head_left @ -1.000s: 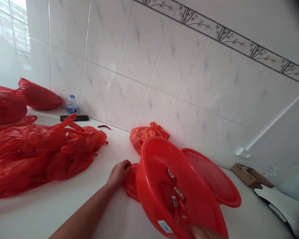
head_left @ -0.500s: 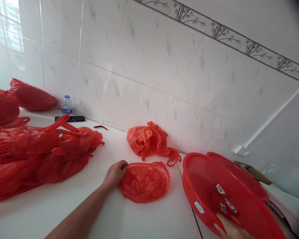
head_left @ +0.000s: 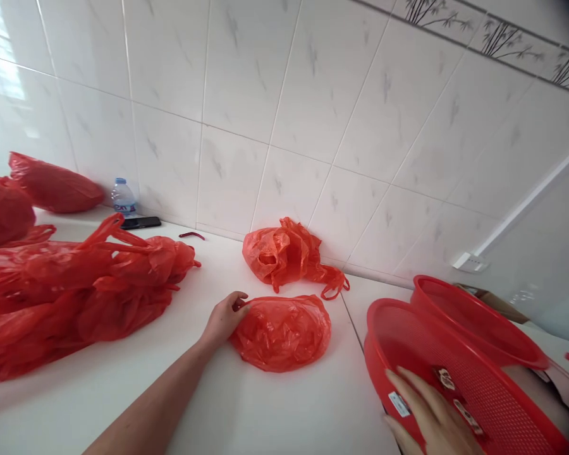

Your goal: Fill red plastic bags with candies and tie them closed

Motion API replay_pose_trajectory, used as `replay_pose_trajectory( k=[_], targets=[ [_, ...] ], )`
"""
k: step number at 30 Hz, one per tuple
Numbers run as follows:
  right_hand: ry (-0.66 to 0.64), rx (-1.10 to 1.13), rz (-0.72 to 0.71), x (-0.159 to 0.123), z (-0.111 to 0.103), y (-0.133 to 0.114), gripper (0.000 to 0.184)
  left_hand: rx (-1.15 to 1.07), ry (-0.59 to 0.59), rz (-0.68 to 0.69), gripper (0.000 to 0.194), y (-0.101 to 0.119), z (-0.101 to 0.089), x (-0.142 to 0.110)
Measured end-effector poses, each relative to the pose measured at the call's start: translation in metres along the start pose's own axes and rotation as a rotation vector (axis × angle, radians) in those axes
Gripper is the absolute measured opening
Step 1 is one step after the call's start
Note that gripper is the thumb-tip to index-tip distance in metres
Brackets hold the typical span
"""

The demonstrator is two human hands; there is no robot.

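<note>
Some fingers of the right hand point(head_left: 429, 411) lie apart at the rim of the basket point(head_left: 429, 344); whether they grip, I cannot tell. The left hand point(head_left: 225, 320) pinches the bag point(head_left: 284, 333) on the table point(head_left: 284, 411), a crumpled bag point(head_left: 268, 246) beyond.

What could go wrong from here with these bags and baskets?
The left hand is at one edge of a red bag; a hard tug might tear the thin-looking plastic. The right hand is at the rim of the nearer basket, so pressing down there could tip it and make the small packets inside slide.
</note>
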State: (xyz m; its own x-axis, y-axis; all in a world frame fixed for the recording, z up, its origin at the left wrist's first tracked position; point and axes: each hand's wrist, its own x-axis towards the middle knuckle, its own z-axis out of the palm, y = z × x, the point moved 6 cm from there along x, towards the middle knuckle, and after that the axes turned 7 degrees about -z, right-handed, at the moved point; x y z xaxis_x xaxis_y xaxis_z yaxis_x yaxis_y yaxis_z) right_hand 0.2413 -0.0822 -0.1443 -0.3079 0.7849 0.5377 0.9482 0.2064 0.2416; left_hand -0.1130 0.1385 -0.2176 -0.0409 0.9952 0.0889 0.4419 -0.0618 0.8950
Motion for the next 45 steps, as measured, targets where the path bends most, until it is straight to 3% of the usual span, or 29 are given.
replay_pose_trajectory(
  k=[3,6,10,13,16,19,22,23,25,28,30,33,37,39,42,45],
  targets=[
    [-0.158,0.275,0.009,0.050,0.015,-0.054,0.034,0.021,-0.059,0.061,0.038,0.005,0.003,-0.003],
    [-0.302,0.538,-0.008,0.099,0.044,-0.105,0.033,0.014,-0.117,0.101,0.046,0.009,0.006,-0.007],
    [-0.316,0.542,-0.093,0.153,0.081,-0.148,0.030,-0.061,-0.168,0.108,0.052,0.010,0.011,-0.012],
    [-0.353,0.474,-0.085,0.173,0.111,-0.160,0.019,-0.125,-0.215,0.107,0.051,0.010,0.015,-0.013],
    [-0.351,0.470,-0.024,0.177,0.131,-0.161,0.023,-0.175,-0.190,0.092,0.046,0.009,0.013,-0.007],
    [-0.294,0.474,0.013,0.175,0.139,-0.161,0.025,-0.078,0.075,0.147,0.035,0.016,-0.009,-0.004],
    [-0.260,0.458,0.064,0.174,0.143,-0.163,0.030,0.108,0.282,0.392,0.027,0.045,-0.024,-0.021],
    [-0.259,0.453,0.089,0.174,0.144,-0.163,0.030,0.145,0.272,0.476,0.026,0.055,-0.022,-0.029],
    [-0.266,0.465,0.131,0.175,0.148,-0.162,0.030,0.201,0.142,0.573,0.026,0.069,-0.008,-0.043],
    [-0.268,0.509,0.161,0.175,0.147,-0.155,0.030,0.332,-0.124,0.568,0.033,0.071,0.024,-0.055],
    [-0.236,0.522,0.186,0.172,0.139,-0.144,0.032,0.424,-0.196,0.528,0.037,0.065,0.037,-0.055],
    [-0.192,0.504,0.240,0.165,0.127,-0.117,0.030,0.524,-0.213,0.473,0.038,0.052,0.041,-0.049],
    [-0.354,0.449,0.275,0.155,0.137,-0.083,0.032,0.661,-0.208,0.421,0.042,0.039,0.033,-0.043],
    [-0.423,0.443,0.300,0.150,0.149,-0.072,0.048,0.740,-0.168,0.404,0.050,0.036,0.026,-0.042],
    [-0.461,0.452,0.320,0.146,0.161,-0.067,0.069,0.804,-0.124,0.416,0.053,0.040,0.019,-0.044],
    [-0.437,0.470,0.297,0.149,0.159,-0.077,0.067,0.772,0.019,0.471,0.045,0.057,0.011,-0.047]
  ],
)
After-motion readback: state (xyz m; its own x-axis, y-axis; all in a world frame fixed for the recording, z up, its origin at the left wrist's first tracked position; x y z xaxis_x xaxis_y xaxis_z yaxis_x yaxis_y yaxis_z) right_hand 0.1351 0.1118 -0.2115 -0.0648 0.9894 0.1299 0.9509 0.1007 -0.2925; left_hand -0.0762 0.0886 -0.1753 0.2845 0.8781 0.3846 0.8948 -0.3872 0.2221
